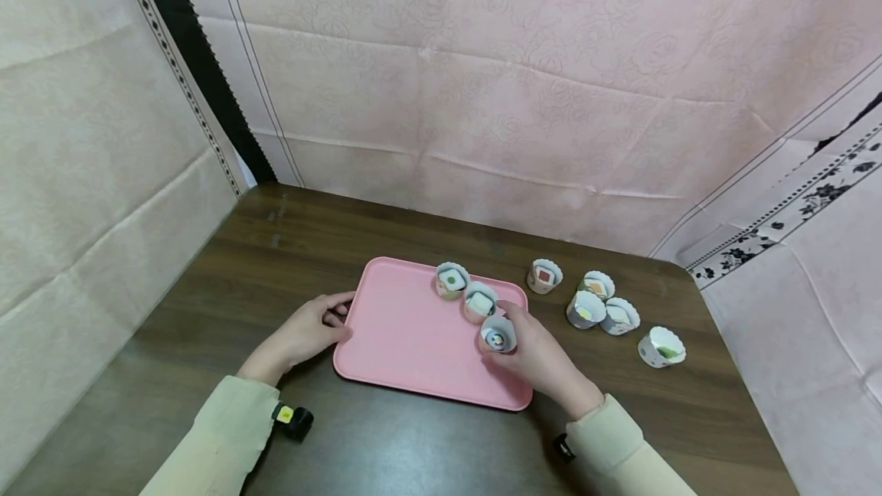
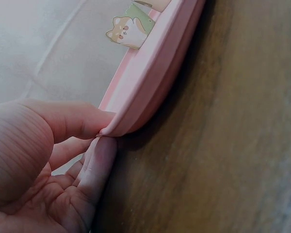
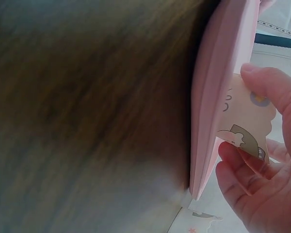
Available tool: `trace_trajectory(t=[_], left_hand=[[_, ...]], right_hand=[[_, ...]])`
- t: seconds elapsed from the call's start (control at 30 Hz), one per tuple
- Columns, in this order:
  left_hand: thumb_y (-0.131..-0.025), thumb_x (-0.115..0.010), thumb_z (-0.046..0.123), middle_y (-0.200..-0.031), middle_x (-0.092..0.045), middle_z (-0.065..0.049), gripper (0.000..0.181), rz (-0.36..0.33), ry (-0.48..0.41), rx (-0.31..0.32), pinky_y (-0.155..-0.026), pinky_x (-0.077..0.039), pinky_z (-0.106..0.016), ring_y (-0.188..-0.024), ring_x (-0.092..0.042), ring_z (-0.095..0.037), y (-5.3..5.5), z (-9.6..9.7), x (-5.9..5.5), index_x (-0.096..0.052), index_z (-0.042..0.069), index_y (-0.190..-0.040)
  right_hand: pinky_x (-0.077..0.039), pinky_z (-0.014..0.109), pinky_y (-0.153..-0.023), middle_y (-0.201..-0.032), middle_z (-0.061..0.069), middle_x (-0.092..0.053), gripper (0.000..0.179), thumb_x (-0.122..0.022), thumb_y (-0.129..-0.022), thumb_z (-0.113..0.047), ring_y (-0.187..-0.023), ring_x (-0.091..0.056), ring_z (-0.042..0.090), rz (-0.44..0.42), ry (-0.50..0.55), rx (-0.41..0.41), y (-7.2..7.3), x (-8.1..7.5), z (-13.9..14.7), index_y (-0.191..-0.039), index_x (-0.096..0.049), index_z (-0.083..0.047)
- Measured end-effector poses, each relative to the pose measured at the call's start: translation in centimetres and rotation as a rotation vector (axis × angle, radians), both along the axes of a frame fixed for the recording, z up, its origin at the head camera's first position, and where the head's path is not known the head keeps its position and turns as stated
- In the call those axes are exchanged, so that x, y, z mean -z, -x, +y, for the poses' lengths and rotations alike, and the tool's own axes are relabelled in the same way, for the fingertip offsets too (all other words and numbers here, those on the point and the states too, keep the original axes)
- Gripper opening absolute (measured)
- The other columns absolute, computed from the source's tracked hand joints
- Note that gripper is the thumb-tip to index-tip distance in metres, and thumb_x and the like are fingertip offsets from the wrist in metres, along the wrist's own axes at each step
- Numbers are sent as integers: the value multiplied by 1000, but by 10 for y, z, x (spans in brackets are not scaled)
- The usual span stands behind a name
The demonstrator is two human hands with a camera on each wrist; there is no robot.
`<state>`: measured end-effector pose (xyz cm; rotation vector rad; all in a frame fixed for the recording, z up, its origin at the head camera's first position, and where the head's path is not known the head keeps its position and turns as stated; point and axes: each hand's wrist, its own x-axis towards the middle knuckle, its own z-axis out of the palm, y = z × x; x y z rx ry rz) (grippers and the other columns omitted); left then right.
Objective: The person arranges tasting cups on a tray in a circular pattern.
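Cup (image 1: 498, 324) was gripped by right hand (image 1: 536, 354), best held level, tray (image 1: 406, 327) beneath being pinched by left hand (image 1: 308, 333).

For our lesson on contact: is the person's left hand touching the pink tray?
Touching. The left wrist view shows it: the left hand pinches the pink tray by its rim, with no gap between skin and tray.

left hand (image 1: 306, 334) pinches pink tray (image 1: 406, 331) | right hand (image 1: 536, 354) holds paper cup (image 1: 498, 335), seemingly touching tray
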<state>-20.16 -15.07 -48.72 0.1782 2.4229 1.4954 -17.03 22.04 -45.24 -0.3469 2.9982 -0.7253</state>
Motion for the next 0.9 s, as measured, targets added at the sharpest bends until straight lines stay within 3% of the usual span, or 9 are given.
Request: trace_trajectory(t=[0.37,0.67,0.9], left_hand=[[-76,-68,10,-105,-46,-8,61,-1,-1,2,-64,-45,-33,-85,-47,-22,0,-1,-1,-44,20,-132],[-76,-67,9,-105,-47,-7,61,0,-4,-3,-65,-45,-33,-86,-48,-22,-1,0,-2,-44,19,-132],[-76,-68,10,-106,-45,-7,61,-6,2,-5,-65,-45,-33,-85,-48,-22,-2,1,-3,-44,19,-132]], right_hand=[[-42,34,-81,-116,-4,-50,84,-74,-58,-56,-96,-49,11,86,18,-10,-6,-10,18,-129,-42,-23],[-41,38,-82,-111,-2,-52,80,-69,-62,-60,-100,-49,15,208,-7,45,-11,-18,69,-128,-43,-22],[-38,44,-83,-115,6,-53,84,-70,-62,-58,-103,-49,24,266,8,122,-17,-23,113,-127,-44,-12]])
